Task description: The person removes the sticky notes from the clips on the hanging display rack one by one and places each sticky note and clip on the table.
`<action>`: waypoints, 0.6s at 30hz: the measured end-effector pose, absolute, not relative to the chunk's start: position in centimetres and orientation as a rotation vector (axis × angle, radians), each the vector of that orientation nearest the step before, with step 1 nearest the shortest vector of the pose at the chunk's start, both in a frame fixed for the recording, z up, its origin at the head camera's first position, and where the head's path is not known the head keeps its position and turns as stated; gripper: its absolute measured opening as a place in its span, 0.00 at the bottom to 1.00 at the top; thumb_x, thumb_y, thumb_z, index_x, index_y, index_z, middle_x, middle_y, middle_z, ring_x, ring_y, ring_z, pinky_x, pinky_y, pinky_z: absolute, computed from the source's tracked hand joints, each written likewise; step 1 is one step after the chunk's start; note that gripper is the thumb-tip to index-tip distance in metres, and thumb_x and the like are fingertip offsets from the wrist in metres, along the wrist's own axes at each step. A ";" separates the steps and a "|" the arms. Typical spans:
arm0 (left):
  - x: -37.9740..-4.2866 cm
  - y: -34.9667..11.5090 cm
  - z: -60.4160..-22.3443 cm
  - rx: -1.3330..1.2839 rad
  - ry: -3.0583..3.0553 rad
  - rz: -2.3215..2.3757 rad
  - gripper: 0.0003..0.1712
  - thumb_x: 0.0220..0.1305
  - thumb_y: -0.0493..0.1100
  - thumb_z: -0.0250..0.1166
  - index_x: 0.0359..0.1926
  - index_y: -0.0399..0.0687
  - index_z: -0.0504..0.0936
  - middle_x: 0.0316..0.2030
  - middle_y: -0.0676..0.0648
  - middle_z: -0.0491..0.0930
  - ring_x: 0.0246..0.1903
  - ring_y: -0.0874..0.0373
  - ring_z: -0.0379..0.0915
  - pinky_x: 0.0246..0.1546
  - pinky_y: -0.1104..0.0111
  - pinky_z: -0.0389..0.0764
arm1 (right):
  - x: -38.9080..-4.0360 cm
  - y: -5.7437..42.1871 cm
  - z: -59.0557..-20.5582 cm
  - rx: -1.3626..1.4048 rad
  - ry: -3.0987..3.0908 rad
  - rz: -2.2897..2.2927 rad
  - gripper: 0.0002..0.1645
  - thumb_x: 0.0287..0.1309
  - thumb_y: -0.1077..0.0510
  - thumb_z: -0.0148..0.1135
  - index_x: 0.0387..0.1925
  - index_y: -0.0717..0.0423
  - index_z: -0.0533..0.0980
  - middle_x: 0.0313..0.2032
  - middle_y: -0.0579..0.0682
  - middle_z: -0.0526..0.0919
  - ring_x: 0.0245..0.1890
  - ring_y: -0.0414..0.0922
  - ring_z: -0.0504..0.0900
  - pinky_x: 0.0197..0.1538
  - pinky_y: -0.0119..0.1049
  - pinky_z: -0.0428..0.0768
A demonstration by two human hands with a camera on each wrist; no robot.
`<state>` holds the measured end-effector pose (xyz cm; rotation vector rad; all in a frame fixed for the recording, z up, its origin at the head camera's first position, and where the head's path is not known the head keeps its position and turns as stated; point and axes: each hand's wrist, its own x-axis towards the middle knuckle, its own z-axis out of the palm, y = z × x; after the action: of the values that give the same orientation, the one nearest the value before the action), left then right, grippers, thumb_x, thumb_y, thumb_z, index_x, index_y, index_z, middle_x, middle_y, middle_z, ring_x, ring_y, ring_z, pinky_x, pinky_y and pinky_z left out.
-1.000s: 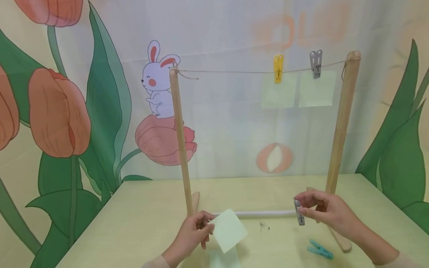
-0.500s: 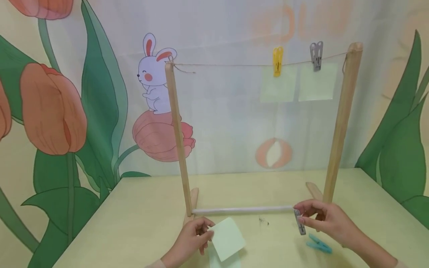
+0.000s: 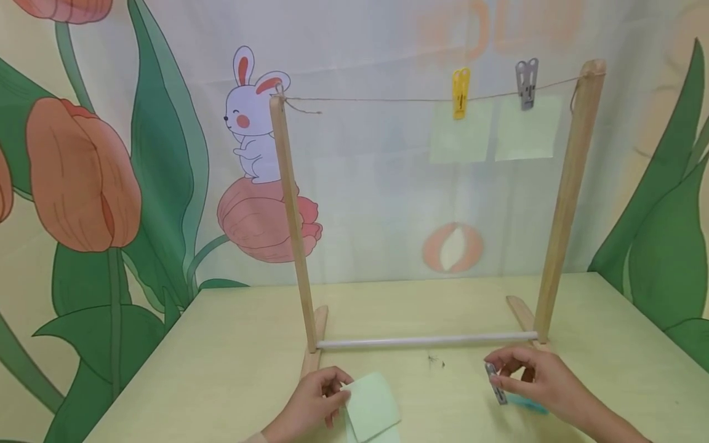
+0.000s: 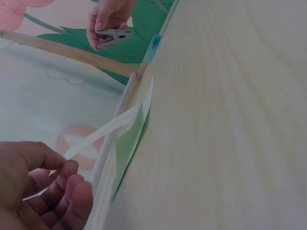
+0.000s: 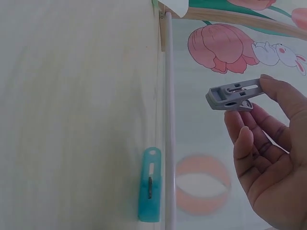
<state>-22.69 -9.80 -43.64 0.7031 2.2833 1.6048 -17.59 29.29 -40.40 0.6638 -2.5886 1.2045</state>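
My left hand (image 3: 312, 400) pinches the left corner of a square pale green note (image 3: 372, 403) low at the front of the table. Under that note another pale green sheet (image 3: 388, 436) lies partly covered. In the left wrist view the held note slopes down from thumb and finger. On the right, my right hand (image 3: 545, 380) pinches a grey clothespin (image 5: 235, 93) by its handle ends, thumb on one side and fingers on the other. A teal clothespin (image 5: 150, 187) lies on the table, partly hidden behind the right hand in the head view.
A wooden stand has a left post (image 3: 293, 227), a right post (image 3: 567, 209) and a white rod (image 3: 426, 340) low between them. From its string (image 3: 365, 99), a yellow clothespin (image 3: 460, 92) and another grey clothespin (image 3: 527, 83) hang two green notes. Dark specks (image 3: 434, 361) mark the table.
The head view has shifted, so the stand appears higher. Both hands have come lower and nearer, the left note closer over the sheet below. The held grey clothespin now overlaps the teal one.
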 end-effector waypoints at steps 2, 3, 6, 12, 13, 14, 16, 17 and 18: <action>-22.7 -9.8 -43.7 0.689 2.289 1.592 0.10 0.65 0.34 0.59 0.45 0.32 0.77 0.22 0.53 0.69 0.17 0.68 0.67 0.13 0.79 0.73 | -17.5 29.4 -40.6 0.658 -2.597 1.185 0.10 0.58 0.61 0.65 0.42 0.56 0.80 0.35 0.36 0.85 0.31 0.27 0.78 0.25 0.27 0.76; -22.7 -9.8 -43.8 0.681 2.295 1.584 0.10 0.65 0.34 0.59 0.44 0.32 0.77 0.23 0.53 0.69 0.17 0.68 0.67 0.13 0.79 0.72 | -17.5 29.4 -40.8 0.658 -2.601 1.171 0.10 0.58 0.61 0.65 0.42 0.57 0.80 0.35 0.37 0.85 0.31 0.27 0.78 0.25 0.27 0.76; -22.8 -9.8 -44.1 0.671 2.324 1.556 0.09 0.65 0.34 0.59 0.44 0.33 0.78 0.23 0.53 0.69 0.17 0.68 0.67 0.14 0.80 0.71 | -17.3 29.5 -41.2 0.648 -2.627 1.158 0.11 0.58 0.60 0.65 0.43 0.58 0.80 0.36 0.38 0.85 0.31 0.26 0.78 0.25 0.26 0.76; -22.8 -10.1 -44.8 0.651 2.375 1.530 0.09 0.65 0.35 0.59 0.43 0.33 0.78 0.25 0.53 0.70 0.17 0.68 0.67 0.14 0.81 0.71 | -17.3 29.5 -41.8 0.664 -2.643 1.161 0.12 0.58 0.60 0.65 0.44 0.60 0.79 0.36 0.41 0.85 0.31 0.26 0.77 0.25 0.27 0.75; -22.8 -10.2 -44.9 0.644 2.379 1.531 0.09 0.65 0.36 0.59 0.43 0.33 0.78 0.25 0.52 0.70 0.17 0.68 0.67 0.14 0.81 0.71 | -17.3 29.5 -41.8 0.665 -2.647 1.164 0.12 0.59 0.60 0.64 0.44 0.60 0.79 0.36 0.41 0.85 0.31 0.26 0.77 0.25 0.27 0.75; -22.8 -10.2 -44.9 0.640 2.382 1.531 0.09 0.65 0.36 0.59 0.43 0.33 0.78 0.25 0.52 0.71 0.17 0.68 0.67 0.14 0.81 0.71 | -17.3 29.5 -41.8 0.664 -2.652 1.164 0.12 0.59 0.59 0.64 0.44 0.60 0.79 0.36 0.41 0.85 0.31 0.26 0.77 0.25 0.27 0.75; -22.8 -10.2 -45.0 0.636 2.389 1.536 0.09 0.66 0.37 0.59 0.42 0.33 0.79 0.25 0.52 0.72 0.17 0.68 0.67 0.14 0.81 0.71 | -17.3 29.5 -41.8 0.660 -2.661 1.154 0.12 0.59 0.59 0.64 0.43 0.60 0.79 0.36 0.41 0.85 0.31 0.26 0.77 0.25 0.27 0.75; -22.8 -10.3 -45.1 0.635 2.394 1.536 0.09 0.66 0.37 0.59 0.42 0.34 0.79 0.24 0.52 0.72 0.17 0.68 0.67 0.14 0.81 0.71 | -17.4 29.4 -41.8 0.658 -2.665 1.149 0.12 0.59 0.58 0.65 0.43 0.60 0.79 0.36 0.41 0.85 0.31 0.26 0.77 0.25 0.27 0.75; -22.8 -10.3 -45.1 0.633 2.397 1.537 0.09 0.66 0.37 0.60 0.42 0.34 0.79 0.24 0.52 0.72 0.17 0.68 0.67 0.14 0.81 0.71 | -17.4 29.4 -41.9 0.658 -2.669 1.146 0.12 0.59 0.58 0.65 0.43 0.60 0.79 0.36 0.41 0.84 0.31 0.26 0.77 0.25 0.27 0.75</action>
<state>-22.83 -10.29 -45.11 0.6334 2.3973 1.5375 -17.39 29.44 -41.85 0.6580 -2.6686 1.1456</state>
